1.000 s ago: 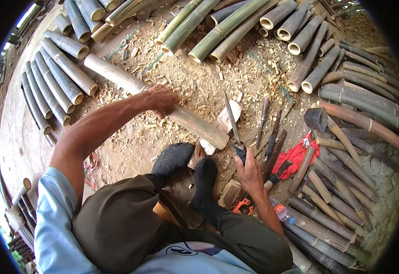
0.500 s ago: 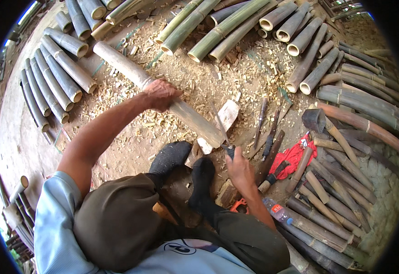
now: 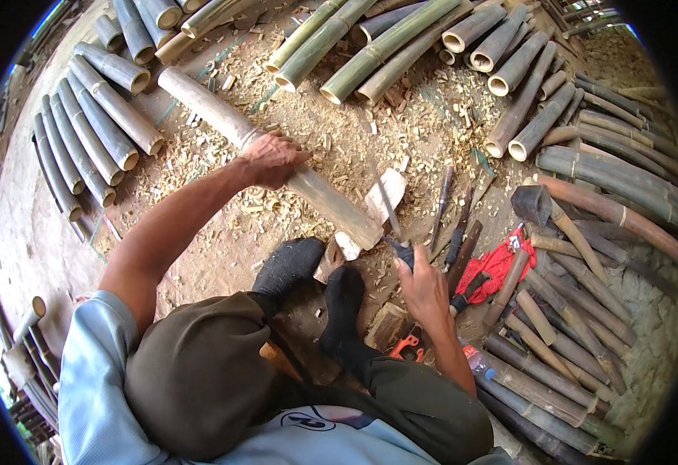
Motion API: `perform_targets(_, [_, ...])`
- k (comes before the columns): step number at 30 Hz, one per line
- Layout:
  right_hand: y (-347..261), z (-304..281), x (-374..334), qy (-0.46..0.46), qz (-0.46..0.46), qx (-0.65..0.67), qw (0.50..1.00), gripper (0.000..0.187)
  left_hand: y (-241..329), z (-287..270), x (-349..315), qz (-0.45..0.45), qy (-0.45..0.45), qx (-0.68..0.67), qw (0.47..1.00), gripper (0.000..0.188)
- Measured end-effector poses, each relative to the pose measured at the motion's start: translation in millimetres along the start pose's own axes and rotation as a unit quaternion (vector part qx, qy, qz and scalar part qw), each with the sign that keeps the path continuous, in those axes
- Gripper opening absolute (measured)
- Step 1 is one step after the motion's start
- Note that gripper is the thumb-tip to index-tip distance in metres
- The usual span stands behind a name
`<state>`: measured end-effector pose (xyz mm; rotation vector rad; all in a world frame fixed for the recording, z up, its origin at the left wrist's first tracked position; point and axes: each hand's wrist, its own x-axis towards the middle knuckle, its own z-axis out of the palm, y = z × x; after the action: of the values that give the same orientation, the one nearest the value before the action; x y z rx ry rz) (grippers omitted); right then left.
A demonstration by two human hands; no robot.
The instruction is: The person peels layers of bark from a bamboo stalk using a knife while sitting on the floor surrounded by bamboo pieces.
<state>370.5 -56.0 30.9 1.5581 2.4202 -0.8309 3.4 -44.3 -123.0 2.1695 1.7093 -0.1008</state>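
My left hand [image 3: 274,159] is wrapped over the middle of a pale bamboo tube [image 3: 329,200], which slants from the far left down toward my feet. The tube's near end rests on or right by a pale wooden block [image 3: 348,246]. In my right hand [image 3: 424,287] is a knife [image 3: 391,203] with a dark handle, its narrow blade pointing away from me. The blade stands just right of the tube's near end, apart from it as far as I can see. Behind the blade lies a white, flat-cut piece of wood [image 3: 385,194].
Cut bamboo tubes [image 3: 385,58] lie in rows around the far side and left. Wood chips [image 3: 222,182] cover the ground. To the right are an axe-like tool [image 3: 531,203], a red cloth [image 3: 494,267], more tools and a plastic bottle [image 3: 474,363]. An orange-handled tool [image 3: 408,349] lies near my leg.
My right hand has moved slightly to the right with the knife, and the blade has come away from the tube's end. My left hand and the tube have stayed nearly still.
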Motion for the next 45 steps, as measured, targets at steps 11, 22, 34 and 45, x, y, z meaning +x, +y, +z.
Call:
perform_targets(11, [32, 39, 19, -0.032, 0.010, -0.052, 0.998, 0.034, -18, 25, -19, 0.086, 0.257, 0.061, 0.961, 0.035])
perform_targets(22, [61, 58, 22, -0.031, 0.018, 0.002, 0.999, 0.037, -15, 31, -29, 0.014, 0.224, 0.057, 0.973, 0.046])
perform_targets(34, [20, 51, 3, 0.028, -0.013, 0.039, 0.999, 0.034, -14, -8, 11, -0.005, -0.105, -0.002, 0.994, 0.051])
perform_targets(45, [29, 51, -2, 0.008, -0.008, 0.008, 1.000, 0.040, -17, 12, 11, 0.053, -0.061, -0.024, 0.996, 0.045])
